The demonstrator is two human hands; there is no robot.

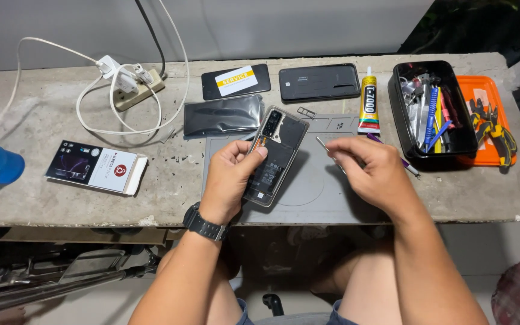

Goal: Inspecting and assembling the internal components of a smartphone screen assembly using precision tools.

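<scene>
Both forearms reach up from the knees to a grey rubber work mat. Left hand, fingers clamped on its edges, holds the opened black smartphone without back cover tilted above the mat. Right hand pinches thin metal tweezers just beside it. The step seems to be inside work; the next move needs a precise tip.

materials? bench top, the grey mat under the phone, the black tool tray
Bench top: looks like bare concrete, rough, mottled grey, chipped at the front edge. Grey mat: likely silicone or rubber, matte, with moulded circles and recesses. Black tool tray: probably plastic, smooth with a slight sheen, rounded corners. The opened phone in the left hand shows a clear, glossy rim, possibly plastic or glass; cannot tell which.
</scene>
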